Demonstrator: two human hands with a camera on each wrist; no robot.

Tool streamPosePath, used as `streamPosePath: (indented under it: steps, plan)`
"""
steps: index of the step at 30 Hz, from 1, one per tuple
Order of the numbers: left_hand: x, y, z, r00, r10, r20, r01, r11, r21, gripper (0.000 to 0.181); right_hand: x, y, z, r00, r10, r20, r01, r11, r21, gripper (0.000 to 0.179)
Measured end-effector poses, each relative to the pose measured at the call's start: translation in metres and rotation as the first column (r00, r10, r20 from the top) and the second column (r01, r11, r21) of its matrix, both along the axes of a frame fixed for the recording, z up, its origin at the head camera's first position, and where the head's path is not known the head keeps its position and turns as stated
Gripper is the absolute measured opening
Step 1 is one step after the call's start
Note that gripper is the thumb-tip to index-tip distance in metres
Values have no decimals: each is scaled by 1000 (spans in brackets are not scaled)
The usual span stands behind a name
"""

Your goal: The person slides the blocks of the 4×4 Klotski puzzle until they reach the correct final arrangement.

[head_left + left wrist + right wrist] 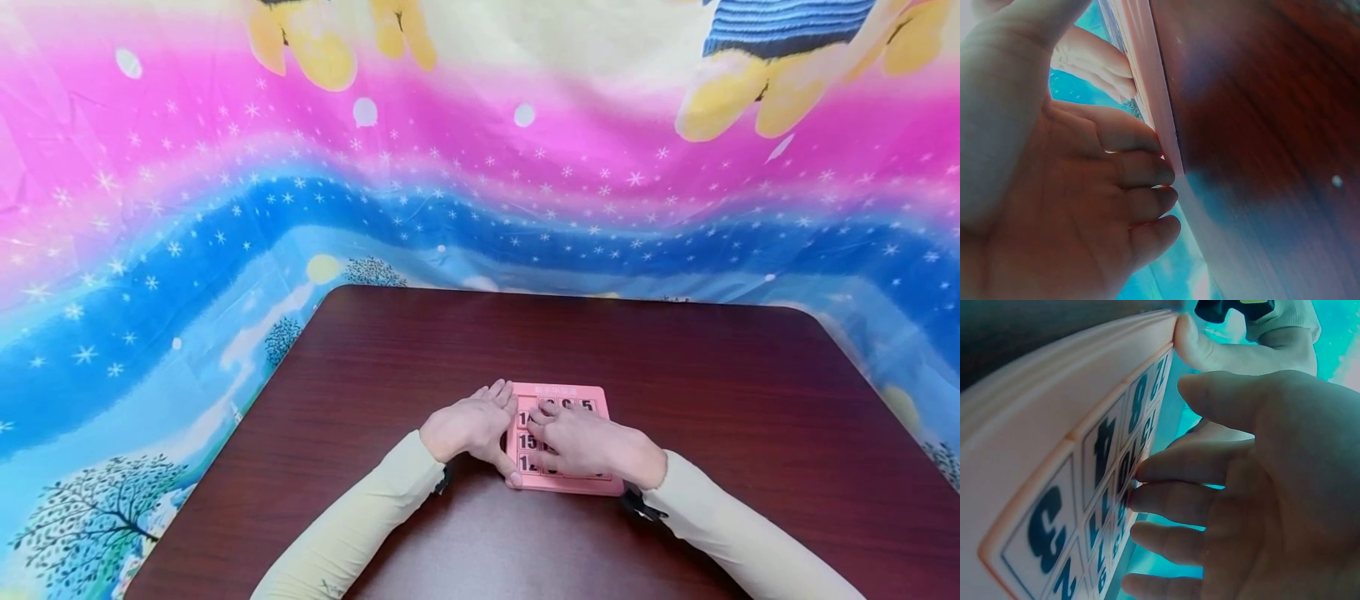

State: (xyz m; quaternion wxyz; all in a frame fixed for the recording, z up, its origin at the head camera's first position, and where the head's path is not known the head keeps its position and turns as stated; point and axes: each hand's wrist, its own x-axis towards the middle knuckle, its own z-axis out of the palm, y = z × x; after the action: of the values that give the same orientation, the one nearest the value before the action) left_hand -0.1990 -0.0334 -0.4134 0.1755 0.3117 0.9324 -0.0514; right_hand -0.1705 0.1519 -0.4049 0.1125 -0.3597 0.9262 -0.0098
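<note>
Tabletop (382, 358) holds puzzle (527, 442), header (557, 390) away, outstretched left hand (476, 423) and right hand (583, 440) touching it.

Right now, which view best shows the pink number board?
The head view shows the pink number board from above, most of its outline clear, though the right hand covers its middle. The right wrist view has larger numbers, slanted and cropped; the left wrist view, mainly its edge.
</note>
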Motion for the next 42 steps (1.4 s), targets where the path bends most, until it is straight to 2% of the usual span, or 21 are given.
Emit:
streamPosePath:
  steps: [6,10,14,19,31,42]
  plan:
    - [-1,0,0,1000,-2,2,2,1000,3,127,4,-1,2,999,38,-11,-38,999,1,44]
    - [0,0,-1,1000,1,-3,-1,1000,3,128,3,0,5,998,53,14,-53,999,-2,41]
    - [0,0,-1,1000,3,1,-3,1000,2,128,0,3,9,996,30,89,-28,999,-15,46]
    - [-1,0,-1,1000,2,3,-2,1000,5,129,-3,10,13,990,-38,136,42,999,-31,55]
    - [-1,0,-2,1000,-1,3,1,1000,8,130,-9,22,5,980,-162,120,164,986,-8,58]
    - [-1,0,-2,1000,6,3,-6,1000,13,129,-9,23,1,987,-137,87,138,990,-13,59]
